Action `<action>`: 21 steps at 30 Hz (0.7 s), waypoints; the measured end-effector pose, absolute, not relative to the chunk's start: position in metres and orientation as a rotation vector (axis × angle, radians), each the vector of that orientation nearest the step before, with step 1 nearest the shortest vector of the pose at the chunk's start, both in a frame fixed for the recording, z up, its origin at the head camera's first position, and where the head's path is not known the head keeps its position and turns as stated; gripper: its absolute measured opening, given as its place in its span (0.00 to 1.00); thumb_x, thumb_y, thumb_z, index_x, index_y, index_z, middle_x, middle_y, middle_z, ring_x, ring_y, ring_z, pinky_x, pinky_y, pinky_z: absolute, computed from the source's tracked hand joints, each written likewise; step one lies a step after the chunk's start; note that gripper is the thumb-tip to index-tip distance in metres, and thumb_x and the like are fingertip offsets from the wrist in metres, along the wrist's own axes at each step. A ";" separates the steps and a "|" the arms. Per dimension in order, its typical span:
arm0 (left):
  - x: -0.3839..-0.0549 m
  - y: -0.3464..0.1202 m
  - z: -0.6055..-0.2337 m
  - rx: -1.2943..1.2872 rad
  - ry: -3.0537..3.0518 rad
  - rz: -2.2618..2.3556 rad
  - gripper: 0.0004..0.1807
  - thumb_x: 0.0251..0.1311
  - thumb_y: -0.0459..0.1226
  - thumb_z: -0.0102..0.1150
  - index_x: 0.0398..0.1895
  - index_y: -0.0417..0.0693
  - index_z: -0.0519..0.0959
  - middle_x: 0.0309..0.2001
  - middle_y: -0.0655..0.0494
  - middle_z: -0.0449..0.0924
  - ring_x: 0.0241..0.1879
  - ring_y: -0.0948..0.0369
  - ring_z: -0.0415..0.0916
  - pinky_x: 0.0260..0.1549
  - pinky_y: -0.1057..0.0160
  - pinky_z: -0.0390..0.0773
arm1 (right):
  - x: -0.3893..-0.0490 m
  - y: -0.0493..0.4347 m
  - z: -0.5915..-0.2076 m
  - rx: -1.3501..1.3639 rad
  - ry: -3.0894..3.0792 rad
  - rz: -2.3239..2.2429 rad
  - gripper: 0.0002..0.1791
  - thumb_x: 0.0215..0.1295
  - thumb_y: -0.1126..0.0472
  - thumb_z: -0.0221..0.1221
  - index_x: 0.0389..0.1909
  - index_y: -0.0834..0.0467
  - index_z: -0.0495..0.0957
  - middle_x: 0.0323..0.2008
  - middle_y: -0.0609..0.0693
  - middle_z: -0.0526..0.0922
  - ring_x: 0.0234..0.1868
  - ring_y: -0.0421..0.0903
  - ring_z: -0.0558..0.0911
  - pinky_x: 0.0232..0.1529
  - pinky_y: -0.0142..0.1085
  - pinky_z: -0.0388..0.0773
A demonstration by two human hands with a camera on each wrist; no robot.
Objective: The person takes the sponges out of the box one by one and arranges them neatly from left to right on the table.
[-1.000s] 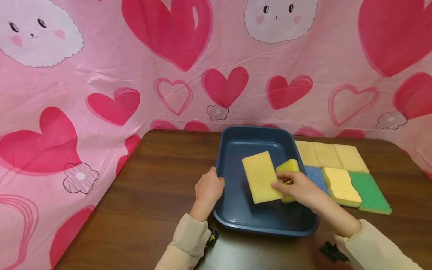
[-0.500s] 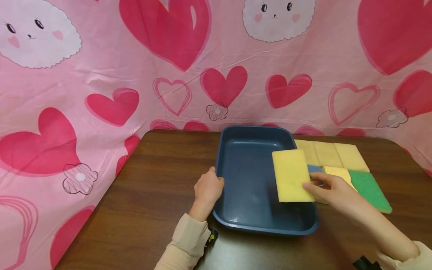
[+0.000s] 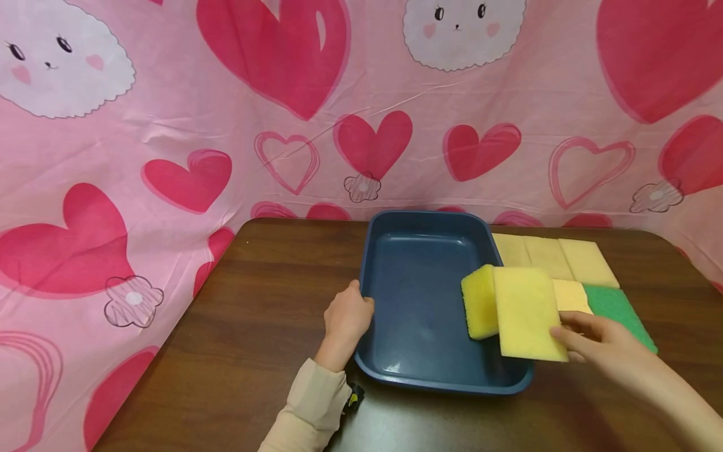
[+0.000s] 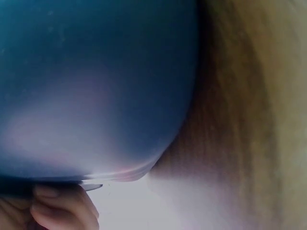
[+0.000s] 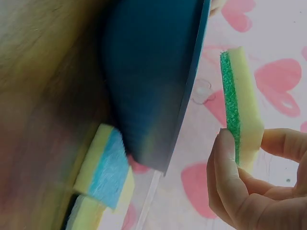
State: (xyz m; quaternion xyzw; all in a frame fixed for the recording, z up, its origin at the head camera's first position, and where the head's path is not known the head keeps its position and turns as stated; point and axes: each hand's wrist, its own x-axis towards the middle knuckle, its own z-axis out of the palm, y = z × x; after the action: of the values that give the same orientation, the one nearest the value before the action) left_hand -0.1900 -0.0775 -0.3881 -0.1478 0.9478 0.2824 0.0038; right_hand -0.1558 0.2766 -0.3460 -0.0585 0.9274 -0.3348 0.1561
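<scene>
My left hand [image 3: 347, 323] grips the left rim of a dark blue rectangular pan [image 3: 418, 301]; in the left wrist view its curled fingers [image 4: 67, 206] are at the rim. With thumb and fingers, my right hand [image 3: 599, 339] pinches a flat yellow sponge [image 3: 531, 314] above the pan's right rim. The right wrist view shows a green scouring layer on that held sponge [image 5: 247, 105]. Behind it, a bright yellow sponge [image 3: 480, 304], partly hidden, stands tilted at the pan's right inner side.
Right of the pan, three pale yellow sponges [image 3: 548, 258] lie in a back row. Before them are a cream sponge [image 3: 570, 295], partly covered, and a green-topped sponge [image 3: 618, 314]. A blue-layered sponge [image 5: 108, 167] shows in the right wrist view. A pink heart-print cloth [image 3: 429, 150] hangs behind the table.
My right hand has carried the held sponge rightward and slightly nearer, from over the pan's middle to its right rim. My left hand and the pan have stayed put.
</scene>
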 end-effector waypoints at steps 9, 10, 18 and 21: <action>-0.190 -0.078 -0.389 -0.457 2.967 0.888 0.25 0.61 0.39 0.51 0.62 0.45 0.71 0.44 0.40 0.83 0.32 0.49 0.80 0.31 0.49 0.75 | -0.146 0.307 -0.352 -0.062 2.623 -0.894 0.40 0.74 0.47 0.43 0.66 0.80 0.51 0.51 0.68 0.79 0.35 0.28 0.78 0.32 0.25 0.74; -0.190 -0.078 -0.389 -0.456 2.966 0.887 0.25 0.61 0.39 0.51 0.63 0.46 0.71 0.44 0.40 0.83 0.32 0.49 0.79 0.30 0.49 0.75 | -0.145 0.311 -0.352 -0.035 2.600 -0.905 0.41 0.74 0.46 0.42 0.67 0.80 0.50 0.50 0.66 0.79 0.35 0.27 0.78 0.33 0.26 0.74; -0.190 -0.078 -0.388 -0.448 2.964 0.890 0.25 0.61 0.39 0.51 0.63 0.45 0.71 0.39 0.40 0.83 0.26 0.51 0.76 0.26 0.53 0.72 | -0.146 0.336 -0.360 0.119 2.407 -0.943 0.47 0.74 0.41 0.37 0.67 0.83 0.38 0.58 0.75 0.71 0.49 0.55 0.82 0.45 0.46 0.77; -0.190 -0.078 -0.388 -0.449 2.963 0.891 0.25 0.61 0.39 0.51 0.63 0.45 0.71 0.39 0.40 0.83 0.26 0.51 0.76 0.26 0.53 0.72 | -0.144 0.342 -0.364 0.104 2.399 -0.912 0.48 0.74 0.41 0.35 0.65 0.85 0.37 0.63 0.80 0.60 0.53 0.67 0.77 0.45 0.48 0.78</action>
State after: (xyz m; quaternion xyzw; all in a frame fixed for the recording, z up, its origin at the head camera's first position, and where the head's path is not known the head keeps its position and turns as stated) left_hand -0.1902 -0.0780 -0.3879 -0.1436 0.9477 0.2850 0.0073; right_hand -0.1439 0.3423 -0.3643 0.0389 0.8959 -0.3406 0.2825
